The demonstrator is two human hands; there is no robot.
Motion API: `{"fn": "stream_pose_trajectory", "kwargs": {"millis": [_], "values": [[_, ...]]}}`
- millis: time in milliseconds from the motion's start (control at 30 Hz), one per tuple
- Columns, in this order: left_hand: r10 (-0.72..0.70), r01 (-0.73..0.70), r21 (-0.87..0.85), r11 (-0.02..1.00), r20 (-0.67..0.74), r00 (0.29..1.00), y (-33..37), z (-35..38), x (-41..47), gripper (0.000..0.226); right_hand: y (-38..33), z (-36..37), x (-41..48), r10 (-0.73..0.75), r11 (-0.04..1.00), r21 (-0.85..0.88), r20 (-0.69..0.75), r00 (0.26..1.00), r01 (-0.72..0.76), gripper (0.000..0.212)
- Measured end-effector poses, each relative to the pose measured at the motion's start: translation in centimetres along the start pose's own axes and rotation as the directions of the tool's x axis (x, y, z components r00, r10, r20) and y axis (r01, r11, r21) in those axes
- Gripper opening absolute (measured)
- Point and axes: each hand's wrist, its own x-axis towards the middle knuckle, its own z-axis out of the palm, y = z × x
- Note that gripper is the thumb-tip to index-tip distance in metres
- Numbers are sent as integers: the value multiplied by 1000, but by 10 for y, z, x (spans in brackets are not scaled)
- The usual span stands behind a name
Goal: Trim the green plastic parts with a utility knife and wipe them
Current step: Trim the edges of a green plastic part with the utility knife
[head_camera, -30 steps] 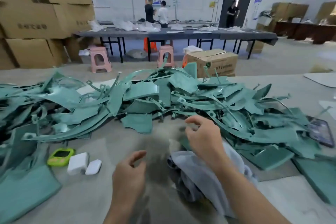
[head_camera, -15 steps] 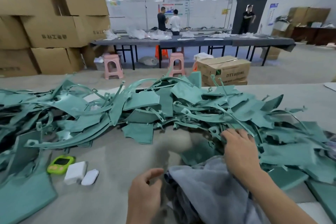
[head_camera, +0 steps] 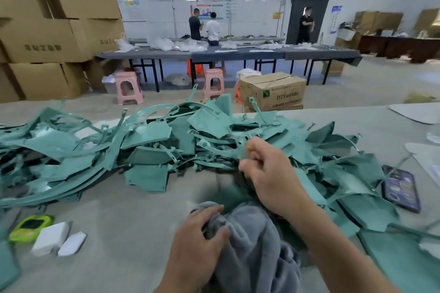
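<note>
A big grey table (head_camera: 119, 221) fills the front of a wide, bright room with white walls. To the left, brown cardboard boxes (head_camera: 47, 38) are stacked high. Farther back stands a long dark table (head_camera: 238, 54) with two pink stools (head_camera: 128, 88) in front of it and a taped box (head_camera: 273, 93) on the floor. Three people (head_camera: 195, 24) stand at the far wall.

On the grey table, near the left edge, a small green gadget (head_camera: 31, 227) sits just beside a white box (head_camera: 51, 238) and a little white thing (head_camera: 71, 244). A phone (head_camera: 400, 188) lies on the right, partly under the pile. A grey cloth (head_camera: 252, 245) is bunched up at the front.

The green plastic parts (head_camera: 147, 135) lie in one messy heap across the table, flat pieces and long curved strips all tangled together.

The left hand (head_camera: 197, 238) grips a fold of the cloth. The right hand (head_camera: 269, 173) is at the near side of the heap, its fingers curled round a thin green strip (head_camera: 228, 153).
</note>
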Motion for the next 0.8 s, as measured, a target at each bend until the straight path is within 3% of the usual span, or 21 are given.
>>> {"fn": "stream_pose_trajectory", "kwargs": {"millis": [33, 67, 100, 133, 167, 200, 233, 267, 300, 333, 367, 467, 533, 633, 733, 800], "values": [[13, -16, 40, 999, 69, 998, 4, 7, 0, 41, -5, 4, 5, 11, 994, -106, 193, 981, 10, 34], [1, -10, 74, 997, 114, 994, 8, 13, 1, 42, -10, 9, 8, 70, 970, -243, 396, 916, 31, 32], [-20, 9, 101, 995, 113, 993, 11, 16, 3, 36, -14, 14, 10, 161, 918, -385, 575, 802, 92, 29], [-35, 26, 132, 991, 67, 997, 14, 16, 4, 26, -15, 18, 13, 242, 868, -473, 672, 700, 154, 24], [-32, 31, 143, 989, 0, 999, 15, 12, 4, 16, -17, 22, 16, 270, 853, -496, 687, 675, 164, 20], [-12, 19, 125, 992, -58, 998, 14, 6, 4, 16, -17, 27, 18, 227, 888, -448, 626, 746, 106, 20], [3, 6, 82, 997, -105, 994, 11, -1, 3, 24, -17, 32, 20, 142, 952, -306, 448, 883, 2, 23], [2, 1, 23, 1000, -136, 991, 9, -8, 3, 34, -18, 37, 21, 77, 994, -92, 155, 985, -63, 26], [1, -5, -29, 1000, -155, 988, 8, -16, 2, 40, -20, 43, 23, 56, 994, 97, -119, 991, -45, 28], [3, -14, -61, 998, -170, 985, 7, -23, 2, 45, -23, 47, 27, 53, 977, 214, -253, 966, 2, 30], [7, -22, -78, 997, -184, 983, 5, -29, 2, 48, -28, 50, 31, 44, 952, 304, -264, 964, 39, 30], [21, -42, -123, 991, -166, 986, 2, -45, 1, 63, -53, 63, 41, -61, 852, 515, -77, 995, 93, 25], [-1, -28, -199, 980, -142, 990, 1, -51, 2, 75, -72, 71, 50, -125, 732, 673, -28, 992, 111, 23], [-45, 3, -261, 965, -158, 986, -2, -58, 3, 84, -88, 78, 63, -15, 363, 932, -15, 1000, 20, 22], [-69, 22, -231, 973, -198, 978, -12, -74, 0, 72, -77, 77, 70, 158, -30, 997, 77, 984, -73, 21], [-54, 23, -289, 957, -100, 993, -18, -84, -4, 63, -65, 78, 71, 246, -181, 982, 107, 963, -63, 20]]}}
